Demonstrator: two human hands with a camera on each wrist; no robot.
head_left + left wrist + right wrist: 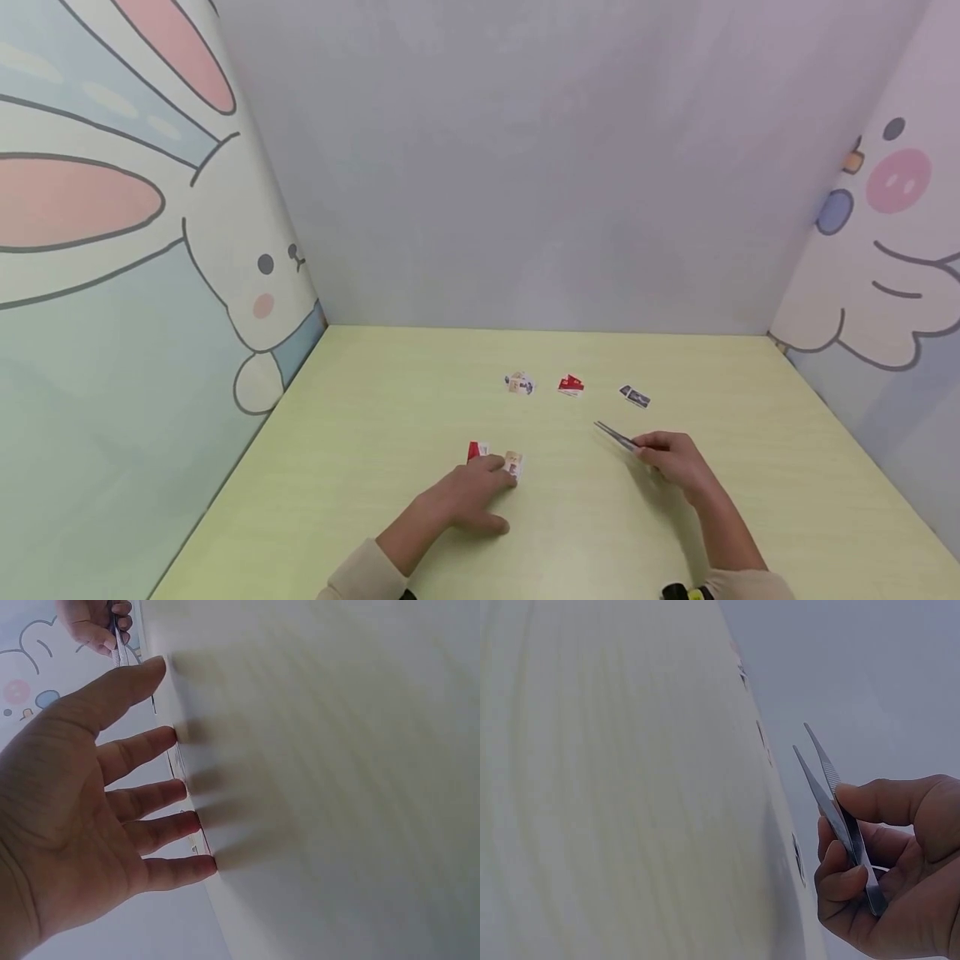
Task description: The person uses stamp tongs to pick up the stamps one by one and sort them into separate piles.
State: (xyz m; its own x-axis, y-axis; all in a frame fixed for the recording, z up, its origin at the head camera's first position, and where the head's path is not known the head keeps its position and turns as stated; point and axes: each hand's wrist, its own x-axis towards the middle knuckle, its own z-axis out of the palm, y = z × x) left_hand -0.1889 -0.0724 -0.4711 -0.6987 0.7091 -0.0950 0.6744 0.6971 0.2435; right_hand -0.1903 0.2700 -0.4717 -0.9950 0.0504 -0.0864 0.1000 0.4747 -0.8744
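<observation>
My left hand [472,493] lies low over the tabletop, palm down, with its fingers spread and fairly straight. Its fingertips reach a red-and-white card [474,451] and a beige picture card [513,461], partly covering both. In the left wrist view, the fingertips [202,864] meet the table surface. My right hand [672,460] grips metal tweezers [618,436] between thumb and fingers, held above the table. Seen from the right wrist, the tips of the tweezers [823,801] stand apart with nothing between them.
Farther back lie three small groups of cards: beige-and-blue ones [520,383], red-and-white ones [571,385] and dark ones [636,397]. A grey wall [540,183] closes off the pale yellow table [390,375] behind. Cartoon-printed panels [247,317] flank it on both sides.
</observation>
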